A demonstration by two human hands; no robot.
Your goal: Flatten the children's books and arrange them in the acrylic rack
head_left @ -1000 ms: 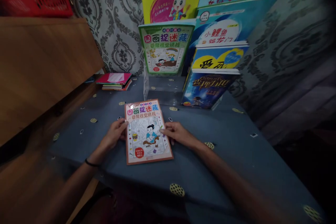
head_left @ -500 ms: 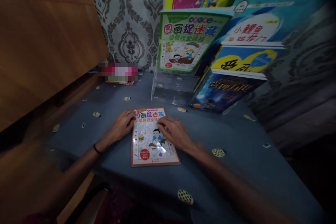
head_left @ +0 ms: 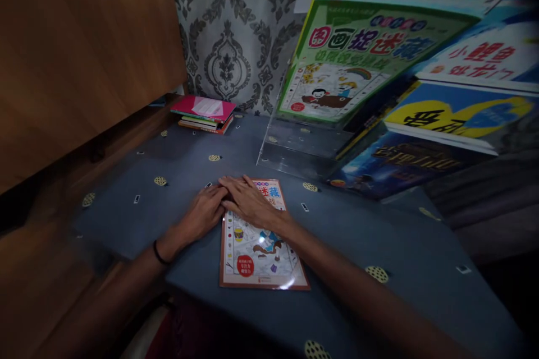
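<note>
Picture-puzzle paperback (head_left: 264, 262): seemed light, flexible, slick; best held by lower edge (head_left: 265, 285).
Left hand (head_left: 205, 208): half-curled, hold hidden.
Right hand (head_left: 249, 202): lay flattish, gripping nothing.

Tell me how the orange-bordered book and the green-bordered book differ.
The orange-bordered book lies on the table; the green-bordered book is propped up in the clear stand. The right hand covers part of the orange-bordered book's title, while the green-bordered book's title is unobstructed. Both covers show cartoon artwork and a red circle.
</note>
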